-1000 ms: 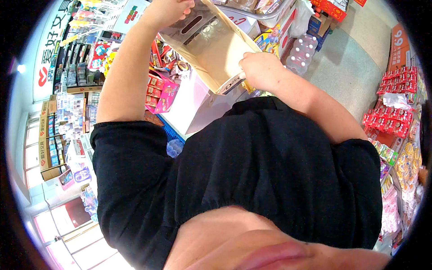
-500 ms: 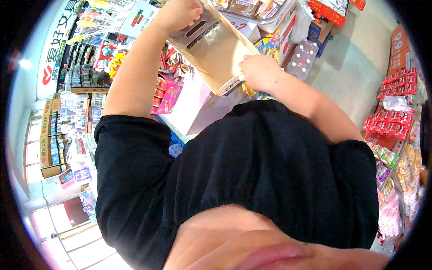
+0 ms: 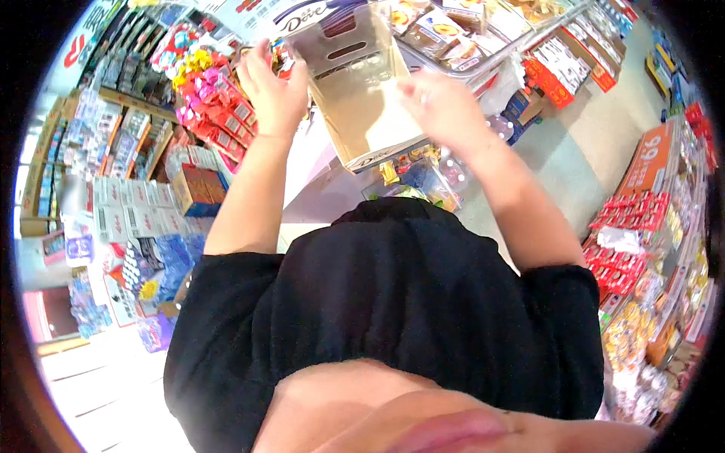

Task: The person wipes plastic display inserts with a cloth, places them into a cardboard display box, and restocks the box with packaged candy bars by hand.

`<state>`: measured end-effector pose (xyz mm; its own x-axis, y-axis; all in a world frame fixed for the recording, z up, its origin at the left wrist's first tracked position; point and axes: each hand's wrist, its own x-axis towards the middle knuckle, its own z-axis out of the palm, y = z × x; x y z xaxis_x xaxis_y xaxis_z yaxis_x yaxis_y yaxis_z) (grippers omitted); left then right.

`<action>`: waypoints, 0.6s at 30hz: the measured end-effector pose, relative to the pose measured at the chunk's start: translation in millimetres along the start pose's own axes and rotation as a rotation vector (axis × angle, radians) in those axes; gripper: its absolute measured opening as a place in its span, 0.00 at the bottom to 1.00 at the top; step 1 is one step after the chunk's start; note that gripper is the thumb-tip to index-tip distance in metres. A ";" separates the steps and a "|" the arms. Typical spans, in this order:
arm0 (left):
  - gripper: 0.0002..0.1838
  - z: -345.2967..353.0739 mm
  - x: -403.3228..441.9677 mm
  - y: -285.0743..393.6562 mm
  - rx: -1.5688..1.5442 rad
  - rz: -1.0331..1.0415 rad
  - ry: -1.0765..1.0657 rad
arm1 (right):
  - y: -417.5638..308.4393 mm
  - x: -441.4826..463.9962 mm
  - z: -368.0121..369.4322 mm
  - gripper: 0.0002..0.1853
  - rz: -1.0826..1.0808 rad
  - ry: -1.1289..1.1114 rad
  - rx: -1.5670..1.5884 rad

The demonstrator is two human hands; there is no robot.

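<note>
A Dove display carton [image 3: 355, 98], with no goods visible inside, stands in front of me, its raised back panel bearing the Dove name. To its left is my left hand [image 3: 276, 94], thumb and fingers apart, with nothing plainly held. Small red and dark packets [image 3: 283, 59] show behind those fingers. Over the carton's right wall is my right hand [image 3: 445, 109]. Its fingers are smeared by motion, so whether they touch the wall is unclear.
Pink and red packets [image 3: 219, 113] hang at left. A clear bin of packaged snacks [image 3: 445, 38] stands behind the carton on the right. Bagged goods [image 3: 423, 177] lie near my chest. Shelves of red packs [image 3: 619, 249] line the right side.
My left hand has come off the carton's far panel and moved down to its left side, fingers spreading. My right hand has left the near right edge and moved up. The view has shifted.
</note>
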<state>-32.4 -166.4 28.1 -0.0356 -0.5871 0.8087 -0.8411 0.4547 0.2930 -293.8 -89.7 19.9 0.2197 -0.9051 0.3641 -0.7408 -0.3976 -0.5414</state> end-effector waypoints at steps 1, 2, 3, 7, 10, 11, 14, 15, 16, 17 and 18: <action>0.37 7.0 -20.0 -9.6 -0.010 -0.127 -0.052 | 3.1 18.6 -7.0 0.12 -0.153 0.159 0.009; 0.40 15.8 -40.2 -20.1 -0.026 -0.253 -0.104 | -6.7 35.6 -16.3 0.12 -0.245 0.311 -0.007; 0.41 35.8 -60.6 -42.7 -0.234 -0.398 -0.181 | -21.8 52.8 -25.9 0.11 -0.337 0.465 -0.023; 0.38 54.5 -78.4 -37.9 -0.639 -0.670 -0.309 | -71.5 109.5 -46.1 0.13 -0.506 0.303 -0.243; 0.31 45.1 -73.7 -13.4 -0.741 -0.737 -0.338 | -73.4 148.9 -36.2 0.18 -0.525 0.016 -0.489; 0.30 44.8 -73.7 -10.3 -0.736 -0.710 -0.318 | -71.6 161.7 -29.2 0.19 -0.540 -0.053 -0.519; 0.29 46.2 -78.6 -11.4 -0.728 -0.745 -0.306 | -68.5 181.8 -13.9 0.16 -0.475 -0.291 -0.461; 0.28 42.6 -77.0 -11.2 -0.645 -0.690 -0.323 | -67.1 186.3 -6.5 0.15 -0.442 -0.336 -0.435; 0.28 42.6 -77.6 -12.2 -0.643 -0.678 -0.321 | -65.9 188.9 -1.3 0.14 -0.409 -0.381 -0.411; 0.27 43.2 -78.4 -12.9 -0.642 -0.665 -0.317 | -64.8 189.8 1.0 0.13 -0.409 -0.381 -0.405; 0.27 43.1 -78.5 -13.0 -0.641 -0.653 -0.310 | -66.4 188.8 1.2 0.13 -0.412 -0.381 -0.400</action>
<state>-41.9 -155.1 -61.2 0.1163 -0.9628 0.2438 -0.2941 0.2011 0.9344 -202.4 -234.3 123.8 0.6870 -0.7112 0.1490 -0.7104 -0.7005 -0.0683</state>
